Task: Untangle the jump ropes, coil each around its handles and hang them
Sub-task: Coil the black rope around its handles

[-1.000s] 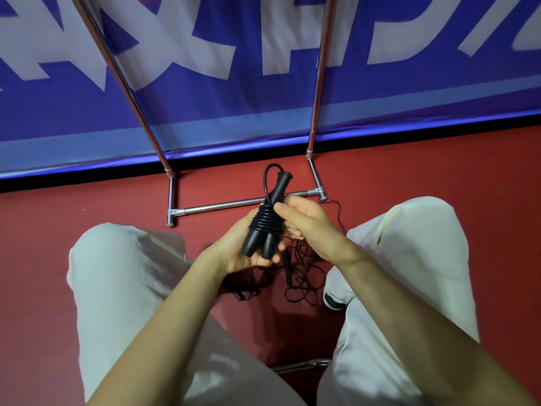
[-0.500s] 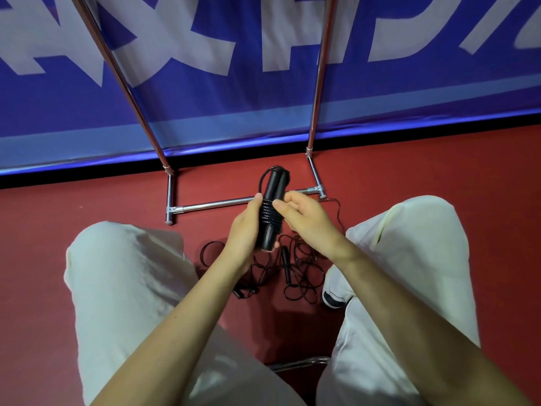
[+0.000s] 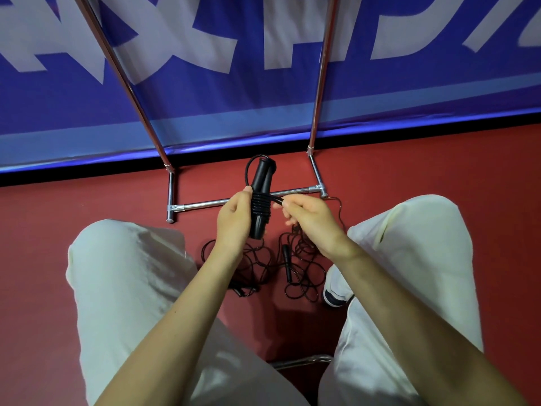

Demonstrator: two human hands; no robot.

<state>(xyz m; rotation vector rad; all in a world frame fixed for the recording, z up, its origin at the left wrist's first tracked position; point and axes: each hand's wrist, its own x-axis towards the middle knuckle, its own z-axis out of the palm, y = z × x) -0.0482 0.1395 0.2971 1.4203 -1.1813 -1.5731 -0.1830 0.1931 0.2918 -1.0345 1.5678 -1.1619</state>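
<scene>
We look down at a blue banner with pale lettering point(image 3: 205, 112), red floor point(image 3: 58, 230) and chrome tube rack point(image 3: 205, 204). Tangled black jump ropes point(image 3: 292, 268) lie on the floor between our knees. Above them our left hand point(image 3: 234, 221) grips the paired black handles wound with rope point(image 3: 261, 200); our right hand point(image 3: 307, 218) pinches the rope's loose end just beside the coil.

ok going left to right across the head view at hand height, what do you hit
left knee → left hand → coiled jump rope handles → right hand → right knee
</scene>
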